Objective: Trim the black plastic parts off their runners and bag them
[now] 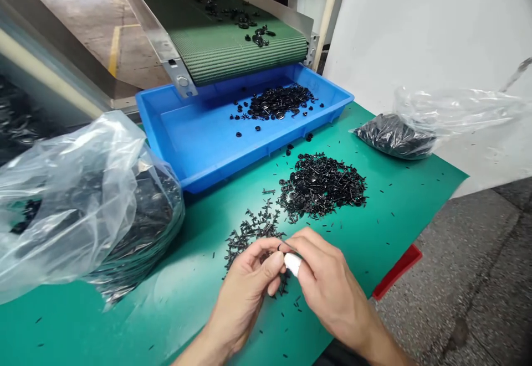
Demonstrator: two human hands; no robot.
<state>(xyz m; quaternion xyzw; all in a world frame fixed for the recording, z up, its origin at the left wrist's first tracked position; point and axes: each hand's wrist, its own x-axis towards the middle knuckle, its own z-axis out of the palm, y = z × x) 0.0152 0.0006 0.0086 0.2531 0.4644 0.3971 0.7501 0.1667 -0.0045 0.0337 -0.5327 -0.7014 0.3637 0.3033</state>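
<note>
My left hand [251, 280] is closed in a pinch, with a small black plastic part [282, 246] at its thumb and fingertips. My right hand [328, 283] meets it there, its fingers pinched on the same part. A white covering [293, 263] wraps the right thumb. The part's exact shape is mostly hidden by the fingers. Just behind and partly beneath the hands lies a scatter of black branched plastic pieces [253, 227]. Beyond it is a larger heap of small black parts [322, 186], with stems and round caps mixed together.
A blue tray [187, 150] holding round black parts stands under the end of a green conveyor belt [233, 50]. To the left sits a bulky clear bag [137, 211] of black parts; a smaller bag [394, 136] lies at right. Tiny black scraps dot the green tabletop [394, 200]. A red bin [398, 272] is below its edge.
</note>
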